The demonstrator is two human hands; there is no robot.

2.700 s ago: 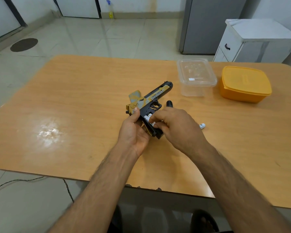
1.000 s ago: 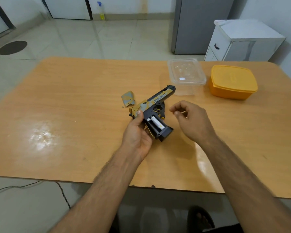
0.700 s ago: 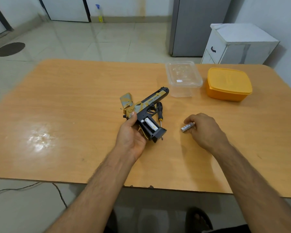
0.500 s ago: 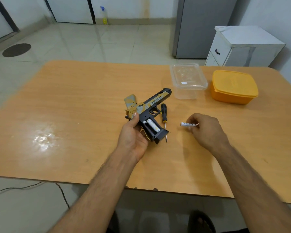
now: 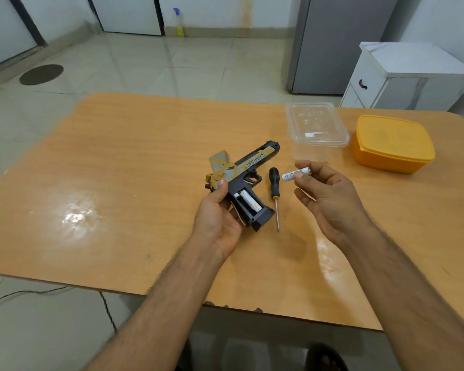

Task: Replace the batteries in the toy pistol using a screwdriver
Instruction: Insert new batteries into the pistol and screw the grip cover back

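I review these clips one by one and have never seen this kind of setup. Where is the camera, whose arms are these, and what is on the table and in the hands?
There is no machine: a person wears one camera on the head, looking down at their own bare arms. The left hand grips a toy pistol whose grip is open, with one battery showing inside. The right hand pinches a loose battery in its fingertips, above the table. A screwdriver lies on the wood between the hands. A small camouflage cover lies behind the pistol. Farther back stand a clear plastic box and an orange lidded box.
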